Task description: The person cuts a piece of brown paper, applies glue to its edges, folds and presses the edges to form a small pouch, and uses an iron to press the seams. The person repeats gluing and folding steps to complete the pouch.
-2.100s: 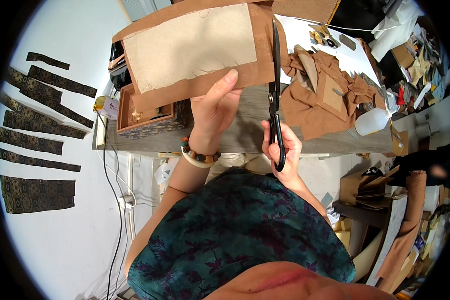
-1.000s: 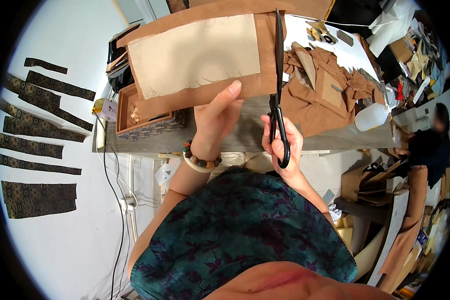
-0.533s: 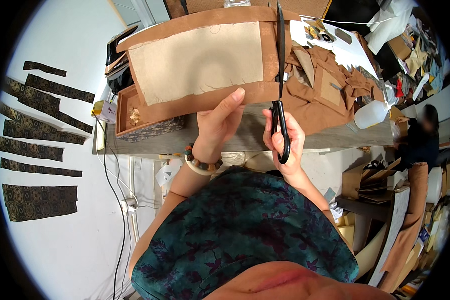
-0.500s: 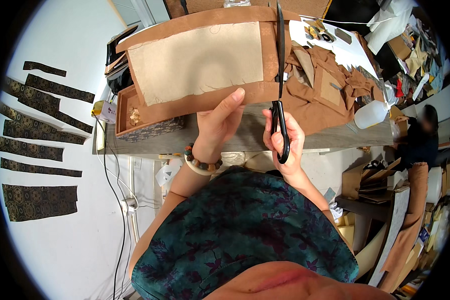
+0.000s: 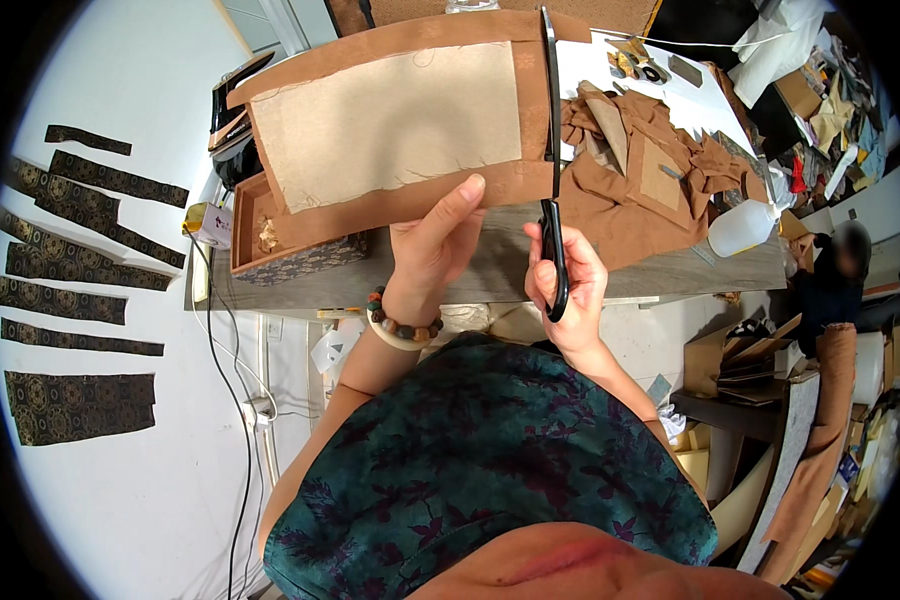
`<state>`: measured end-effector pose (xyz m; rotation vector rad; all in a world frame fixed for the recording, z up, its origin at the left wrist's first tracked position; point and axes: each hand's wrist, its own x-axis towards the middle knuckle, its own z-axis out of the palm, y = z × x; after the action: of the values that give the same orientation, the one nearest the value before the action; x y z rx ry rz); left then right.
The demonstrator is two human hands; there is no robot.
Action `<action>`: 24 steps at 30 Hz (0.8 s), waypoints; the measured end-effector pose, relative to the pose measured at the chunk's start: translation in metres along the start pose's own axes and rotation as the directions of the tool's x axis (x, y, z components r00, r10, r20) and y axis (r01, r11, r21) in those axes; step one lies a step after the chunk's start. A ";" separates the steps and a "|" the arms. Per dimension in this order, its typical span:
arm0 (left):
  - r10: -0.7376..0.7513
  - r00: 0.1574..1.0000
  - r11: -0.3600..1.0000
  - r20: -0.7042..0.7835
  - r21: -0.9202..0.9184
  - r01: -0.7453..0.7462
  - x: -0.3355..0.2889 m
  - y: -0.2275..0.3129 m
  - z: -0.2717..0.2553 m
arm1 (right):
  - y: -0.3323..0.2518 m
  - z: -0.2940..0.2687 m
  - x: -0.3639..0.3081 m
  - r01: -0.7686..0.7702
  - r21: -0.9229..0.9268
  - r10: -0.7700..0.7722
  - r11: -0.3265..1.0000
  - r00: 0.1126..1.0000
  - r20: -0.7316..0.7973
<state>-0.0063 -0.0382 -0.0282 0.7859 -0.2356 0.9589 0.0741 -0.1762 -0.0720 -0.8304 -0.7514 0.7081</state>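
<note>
Partly hidden under my left hand [image 5: 432,250] is the near edge of the brown fabric panel [image 5: 400,130], which I pinch between thumb and fingers; my fingertips underneath are out of sight. My right hand [image 5: 568,285] is clenched through the black handles of the long scissors [image 5: 550,160], so the handle loops are mostly covered. The blades run straight up along the panel's right edge, and their tips nearly reach the top of the view. I cannot tell for sure, but the blades seem almost closed on the cloth. The panel lies over the grey table [image 5: 670,270] and hides most of an open patterned box [image 5: 270,240] at its left. A heap of brown scraps [image 5: 650,170] and a white squeeze bottle [image 5: 740,228] sit to the right. Compared with two seconds ago, the scissors have advanced farther up the edge, and the panel lies squarer across the table.
</note>
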 end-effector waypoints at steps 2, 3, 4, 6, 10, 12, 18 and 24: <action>-0.001 1.000 1.000 -0.003 0.002 0.001 0.000 0.000 -0.001 | -0.001 0.003 0.000 -0.005 0.004 0.005 1.000 1.000 -0.021; -0.004 1.000 1.000 -0.004 0.003 0.004 0.000 0.001 -0.001 | -0.002 0.005 0.000 -0.007 0.006 0.007 1.000 0.999 -0.031; -0.006 1.000 1.000 -0.004 0.005 0.006 0.000 0.001 -0.001 | -0.002 0.005 0.000 -0.006 0.008 0.006 1.000 1.000 -0.030; -0.004 1.000 1.000 -0.005 0.006 0.004 0.000 0.001 -0.002 | -0.003 0.005 0.001 0.000 0.009 0.001 1.000 1.000 -0.029; -0.002 1.000 1.000 0.008 -0.009 0.002 0.000 0.000 0.000 | -0.002 0.001 0.001 -0.003 0.031 0.003 1.000 1.000 0.002; -0.005 0.999 1.000 0.034 -0.004 0.005 -0.001 -0.002 -0.008 | -0.004 0.000 0.000 -0.022 0.036 0.022 0.999 1.000 -0.006; -0.097 0.956 0.987 -0.276 0.094 0.127 -0.006 -0.002 -0.030 | -0.018 -0.041 0.010 0.120 -0.399 -0.200 0.909 0.965 -0.167; -0.187 0.858 0.939 -0.479 0.171 0.300 -0.045 -0.001 -0.084 | -0.005 -0.144 0.035 -0.142 -0.986 -0.388 0.085 0.907 -0.164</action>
<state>-0.0444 -0.0096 -0.1105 0.7636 0.3947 0.9091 0.2094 -0.2060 -0.1232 -2.1195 -0.8750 -0.3682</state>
